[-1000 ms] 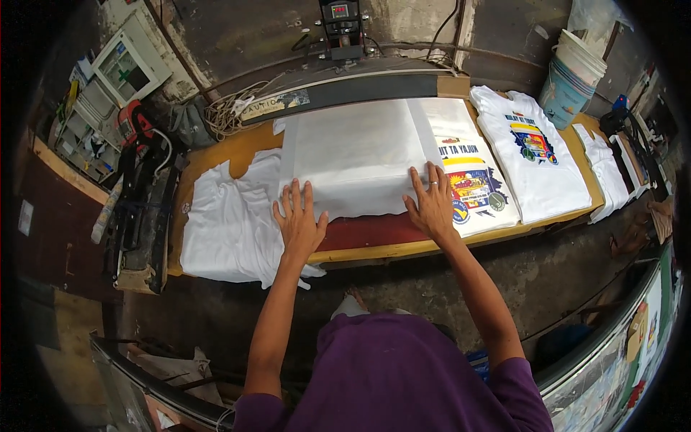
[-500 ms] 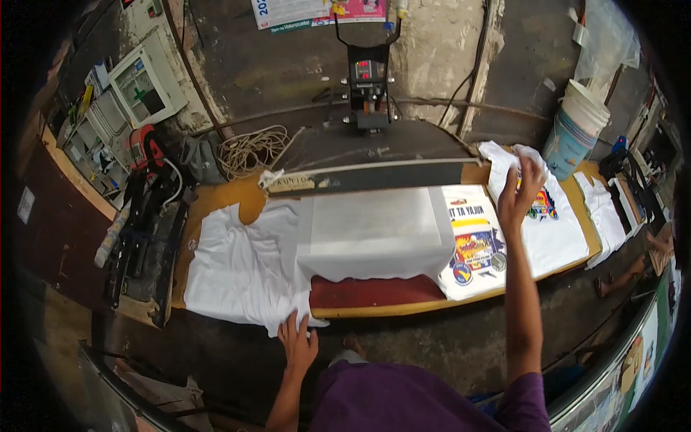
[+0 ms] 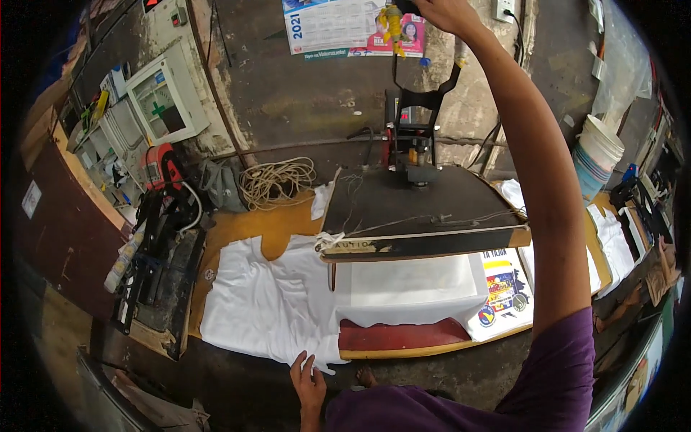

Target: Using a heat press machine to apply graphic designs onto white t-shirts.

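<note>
My right hand (image 3: 448, 13) reaches up to the top edge of the head view, its fingers closed on the handle (image 3: 391, 29) of a heat press; part of the grip is cut off. The press's dark upper plate (image 3: 425, 209) is over a pale sheet (image 3: 410, 282) on the red-edged lower bed (image 3: 399, 336). Under the sheet, to the right, shows a white T-shirt with a colourful print (image 3: 504, 288). My left hand (image 3: 308, 385), fingers apart, is at the front hem of a plain white T-shirt (image 3: 266, 309); whether it touches the cloth is unclear.
A second press (image 3: 155, 266) stands at the left end of the wooden table (image 3: 227, 223). Coiled rope (image 3: 277, 180) and a grey bag (image 3: 222, 183) lie behind. Stacked buckets (image 3: 597, 151) and more white shirts (image 3: 612, 241) are at the right. Another person's arm (image 3: 662, 266) shows at far right.
My right hand has moved from above the printed shirts up to the press handle. The press's upper plate has come forward over the sheet. My left hand stays near the shirt hem.
</note>
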`<state>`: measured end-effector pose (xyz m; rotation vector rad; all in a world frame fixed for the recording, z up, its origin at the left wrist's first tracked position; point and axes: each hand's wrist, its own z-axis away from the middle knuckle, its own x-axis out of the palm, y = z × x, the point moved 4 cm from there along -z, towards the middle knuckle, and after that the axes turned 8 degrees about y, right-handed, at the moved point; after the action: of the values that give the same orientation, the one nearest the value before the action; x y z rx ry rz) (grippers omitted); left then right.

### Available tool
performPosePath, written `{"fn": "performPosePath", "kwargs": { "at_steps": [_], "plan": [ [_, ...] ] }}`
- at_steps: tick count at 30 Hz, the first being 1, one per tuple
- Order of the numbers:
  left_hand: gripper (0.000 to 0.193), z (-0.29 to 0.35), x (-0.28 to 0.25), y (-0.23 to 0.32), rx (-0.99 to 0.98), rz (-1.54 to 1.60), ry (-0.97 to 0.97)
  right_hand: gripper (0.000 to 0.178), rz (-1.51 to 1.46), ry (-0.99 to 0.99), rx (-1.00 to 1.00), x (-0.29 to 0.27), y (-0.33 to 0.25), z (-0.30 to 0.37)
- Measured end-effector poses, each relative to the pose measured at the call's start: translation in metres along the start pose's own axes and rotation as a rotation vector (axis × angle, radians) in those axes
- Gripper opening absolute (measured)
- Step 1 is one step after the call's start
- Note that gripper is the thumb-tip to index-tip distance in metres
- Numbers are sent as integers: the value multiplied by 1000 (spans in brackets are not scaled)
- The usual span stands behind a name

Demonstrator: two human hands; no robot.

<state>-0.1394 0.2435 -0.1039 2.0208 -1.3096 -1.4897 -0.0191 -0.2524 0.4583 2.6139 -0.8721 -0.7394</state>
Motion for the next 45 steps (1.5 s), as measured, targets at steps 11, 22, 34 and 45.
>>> {"fn": "performPosePath", "kwargs": {
  "at_steps": [11,22,34,45],
  "plan": [
    [28,-142,-4,117,381,467,231,59,-262,-164,-14,-91,-76,152],
    [23,-222,54,346,844,597,-57,12,-515,-459,182,-82,-158,324],
    [23,-194,100,313,748,441,-313,14,-613,-323,372,-55,-180,376],
    [26,-187,100,315,690,338,-400,20,-579,-263,315,-51,-187,386]
  ]
}}
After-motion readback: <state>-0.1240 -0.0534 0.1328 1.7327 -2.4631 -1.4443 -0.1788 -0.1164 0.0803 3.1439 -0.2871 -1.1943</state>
